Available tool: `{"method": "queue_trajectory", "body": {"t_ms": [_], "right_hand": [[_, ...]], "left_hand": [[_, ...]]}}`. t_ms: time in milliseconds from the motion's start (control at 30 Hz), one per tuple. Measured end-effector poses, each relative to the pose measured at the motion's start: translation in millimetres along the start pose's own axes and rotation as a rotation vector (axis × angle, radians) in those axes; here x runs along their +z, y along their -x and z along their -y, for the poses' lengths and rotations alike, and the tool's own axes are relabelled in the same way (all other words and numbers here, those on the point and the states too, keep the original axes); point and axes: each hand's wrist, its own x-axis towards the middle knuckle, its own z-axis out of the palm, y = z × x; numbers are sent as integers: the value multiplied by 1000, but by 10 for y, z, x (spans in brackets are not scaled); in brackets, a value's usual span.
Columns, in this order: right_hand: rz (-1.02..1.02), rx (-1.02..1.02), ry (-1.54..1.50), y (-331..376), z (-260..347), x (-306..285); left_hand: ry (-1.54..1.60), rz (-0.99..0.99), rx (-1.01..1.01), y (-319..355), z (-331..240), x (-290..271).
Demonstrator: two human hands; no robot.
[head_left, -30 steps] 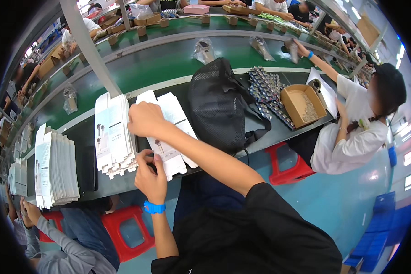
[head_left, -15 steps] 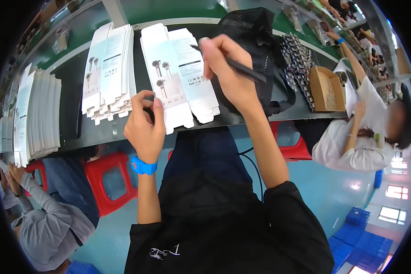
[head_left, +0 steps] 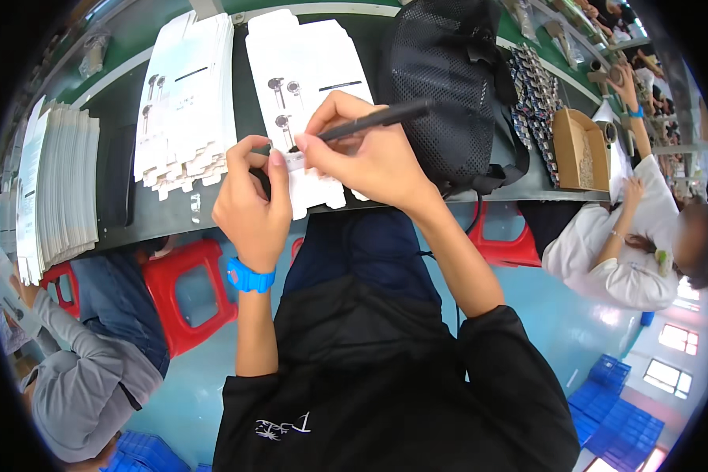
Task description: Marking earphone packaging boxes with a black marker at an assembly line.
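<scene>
At the top centre of the frame a flat white carton (head_left: 322, 55) lies on the dark desk (head_left: 153, 216); whether others lie under it I cannot tell. The right grip (head_left: 362, 153) is clenched around a black pen (head_left: 397, 114), its tip at the carton's lower part, and those fingers cover some of the print. The left grip (head_left: 252, 200) has curled fingers, with the thumb at the carton's lower left edge; I cannot tell whether it pinches. A blue wristband (head_left: 252, 275) sits below it.

Just right of the carton, a black mesh bag (head_left: 448, 79) crowds the working space. Farther right lie a cluster of small dark parts (head_left: 535, 110) and one cardboard box (head_left: 582, 149). Two carton stacks stand at the left: a nearer stack (head_left: 185, 86) and an outer stack (head_left: 63, 181), too tightly packed to count, with a flat dark object (head_left: 118, 189) between them.

The carton bears three printed earphone-like shapes, a black bar and fine print too small to make out. The nearer stack's top sheet shows three such shapes. A white script-like mark (head_left: 283, 426) is on the wearer's black shirt (head_left: 385, 417).

One co-worker in grey (head_left: 86, 393) sits lower left, another in white (head_left: 629, 259) at the right; two red stools (head_left: 185, 299) show at the left, one red stool (head_left: 507, 244) at the right. Blue crates (head_left: 617, 409) fill the lower right.
</scene>
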Motion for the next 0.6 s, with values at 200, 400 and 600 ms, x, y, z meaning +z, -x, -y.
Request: {"method": "queue_trajectory", "body": {"t_ms": [200, 400, 600], "right_hand": [[-36, -49, 161, 22, 27, 20], [-94, -141, 189, 37, -31, 40], [-90, -142, 202, 36, -28, 33]], "left_hand": [[-25, -12, -4, -25, -12, -20], [-5, -7, -35, -24, -14, -9], [-4, -9, -28, -18, -18, -14]]}}
